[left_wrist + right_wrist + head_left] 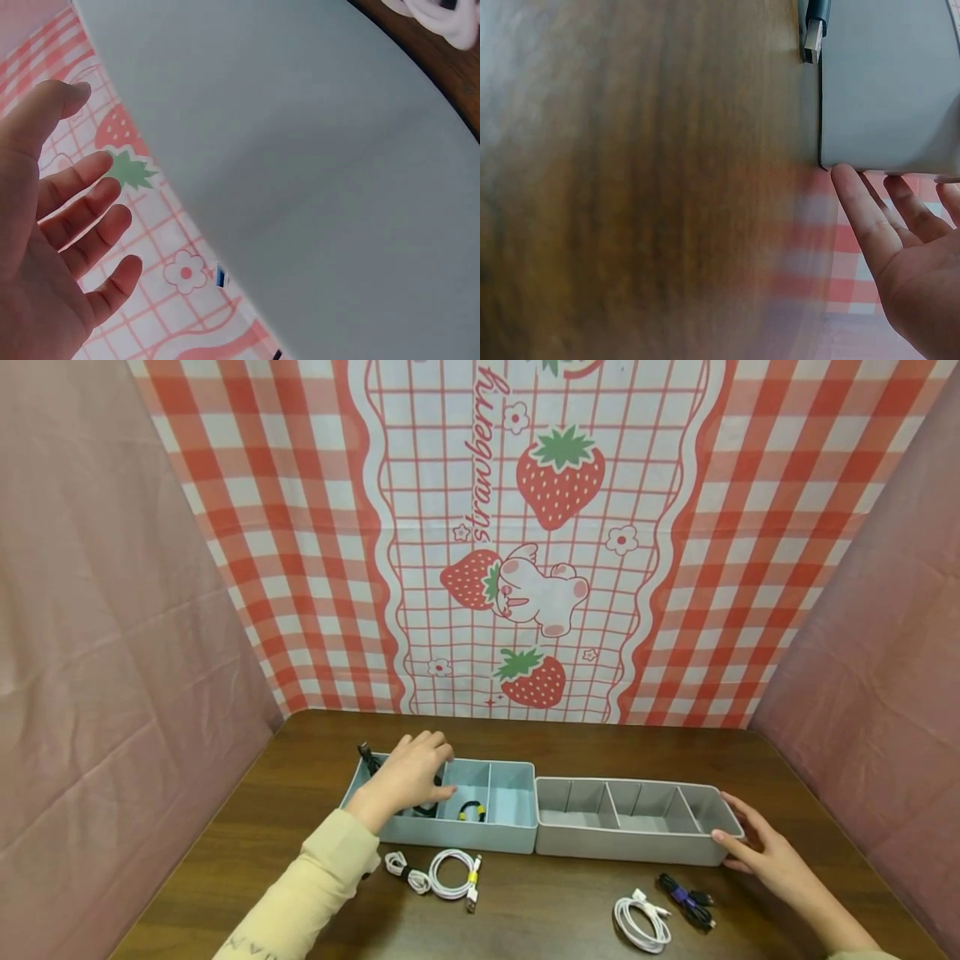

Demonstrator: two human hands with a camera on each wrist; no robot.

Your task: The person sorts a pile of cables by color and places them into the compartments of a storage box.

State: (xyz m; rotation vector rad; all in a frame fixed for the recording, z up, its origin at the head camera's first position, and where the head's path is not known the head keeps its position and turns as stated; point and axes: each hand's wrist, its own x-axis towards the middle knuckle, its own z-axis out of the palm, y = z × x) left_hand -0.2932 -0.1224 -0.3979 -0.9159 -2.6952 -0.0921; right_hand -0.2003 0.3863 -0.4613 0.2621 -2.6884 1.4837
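My left hand [411, 777] hovers above the left part of a light blue divided box [457, 835], fingers loosely bent and holding nothing. The left wrist view shows the same hand [67, 217] with its fingers spread beside the box's wall [300, 187]. In that box lie a black cable [367, 758], partly hidden by the hand, and a small black cable loop with yellow bands [471, 805]. At the right end of a grey divided box [630, 845], my right hand [765, 852] rests its fingertips against the end wall, fingers fairly straight in the right wrist view.
The two boxes stand end to end on a brown wooden table [300, 860]. In front of the blue one lie two white cable coils [452, 874]. Before the grey one are a white coil [640, 927] and a black cable with a purple strap [684, 900]. A strawberry-print cloth [525, 527] hangs behind.
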